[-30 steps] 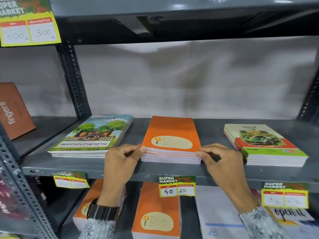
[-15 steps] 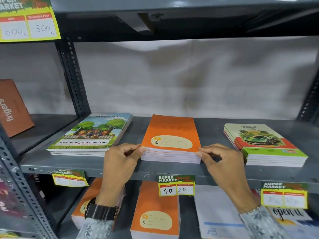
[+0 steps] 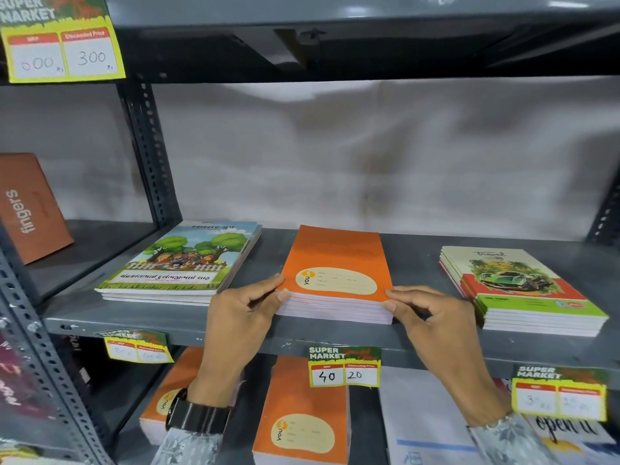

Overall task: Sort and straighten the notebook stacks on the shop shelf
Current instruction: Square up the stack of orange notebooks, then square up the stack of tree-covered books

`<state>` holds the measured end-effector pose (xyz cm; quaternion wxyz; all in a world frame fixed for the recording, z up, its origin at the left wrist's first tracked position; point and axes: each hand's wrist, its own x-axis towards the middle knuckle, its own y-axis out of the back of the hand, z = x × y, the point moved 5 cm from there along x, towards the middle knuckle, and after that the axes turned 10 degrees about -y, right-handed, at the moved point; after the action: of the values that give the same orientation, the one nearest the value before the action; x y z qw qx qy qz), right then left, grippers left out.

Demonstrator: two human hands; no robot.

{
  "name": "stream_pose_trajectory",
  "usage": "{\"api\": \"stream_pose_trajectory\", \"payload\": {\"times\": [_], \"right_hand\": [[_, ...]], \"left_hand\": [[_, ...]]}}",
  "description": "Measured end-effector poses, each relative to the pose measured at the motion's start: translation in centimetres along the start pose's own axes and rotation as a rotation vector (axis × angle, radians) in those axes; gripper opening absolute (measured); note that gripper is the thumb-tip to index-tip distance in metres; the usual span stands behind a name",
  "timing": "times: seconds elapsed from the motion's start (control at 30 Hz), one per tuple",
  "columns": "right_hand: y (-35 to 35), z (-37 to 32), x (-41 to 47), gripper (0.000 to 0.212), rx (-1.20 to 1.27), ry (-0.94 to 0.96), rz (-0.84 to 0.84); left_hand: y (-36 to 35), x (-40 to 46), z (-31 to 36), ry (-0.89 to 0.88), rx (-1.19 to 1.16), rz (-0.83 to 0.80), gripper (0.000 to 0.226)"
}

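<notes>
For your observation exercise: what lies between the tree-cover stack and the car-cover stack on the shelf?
In the head view, the orange stack, with the left hand and right hand pressed against its front corners.

Three notebook stacks are seen lying flat on the grey metal shelf. The orange stack in the middle is flanked by the left hand and the right hand, with the fingers pressed against its front corners on either side. A stack with a tree picture is placed to its left, and a stack with a green car cover is set to its right, both apart from it. A price tag marked 40 and 20 is fixed on the shelf edge below. More orange notebooks are visible on the lower shelf.
</notes>
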<state>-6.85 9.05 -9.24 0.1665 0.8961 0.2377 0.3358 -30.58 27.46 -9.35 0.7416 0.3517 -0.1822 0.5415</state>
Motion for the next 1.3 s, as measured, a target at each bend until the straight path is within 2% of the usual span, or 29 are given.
{"api": "stream_pose_trajectory", "payload": {"times": [0.47, 0.57, 0.67, 0.77, 0.8, 0.87, 0.93, 1.0, 1.07, 1.1, 1.3], "right_hand": [[0.1, -0.3, -0.1, 0.019, -0.030, 0.006, 0.015], [0.4, -1.0, -0.1, 0.025, -0.035, -0.005, 0.016], [0.8, -3.3, -0.8, 0.035, -0.071, 0.065, 0.148], [-1.2, -8.7, -2.3, 0.027, -0.061, 0.202, 0.261], [-2.6, -10.7, -2.8, 0.021, -0.005, 0.243, 0.230], [-7.8, -15.2, -3.9, 0.013, 0.065, 0.292, 0.060], [-13.2, -18.1, -4.1, 0.018, 0.002, 0.286, -0.121], [-17.3, -18.7, -3.4, 0.032, -0.107, 0.238, -0.203], [-19.7, -18.3, -2.9, 0.042, -0.167, 0.165, -0.239], [-20.3, -17.9, -2.9, 0.043, -0.175, 0.136, -0.245], [-21.0, -17.5, -3.3, 0.025, -0.069, 0.082, -0.169]], "left_hand": [[0.1, 0.0, -0.3, 0.042, -0.003, -0.001, 0.031], [0.1, 0.2, 0.2, 0.039, -0.026, -0.042, 0.035], [2.3, 0.4, 0.5, 0.015, -0.104, -0.073, 0.043], [8.9, 1.5, -0.8, -0.069, -0.053, 0.095, 0.035], [11.3, 1.9, -1.9, -0.080, 0.000, 0.159, 0.031], [16.7, 2.4, -5.0, -0.047, 0.221, 0.208, 0.030], [20.2, 3.1, -7.8, 0.004, 0.427, 0.106, 0.039], [21.3, 3.6, -9.7, 0.044, 0.456, -0.069, 0.050], [21.4, 3.6, -10.4, 0.069, 0.421, -0.209, 0.053], [21.5, 3.5, -10.8, 0.074, 0.404, -0.221, 0.054], [22.3, 3.1, -12.8, 0.086, 0.353, -0.051, 0.048]]}}
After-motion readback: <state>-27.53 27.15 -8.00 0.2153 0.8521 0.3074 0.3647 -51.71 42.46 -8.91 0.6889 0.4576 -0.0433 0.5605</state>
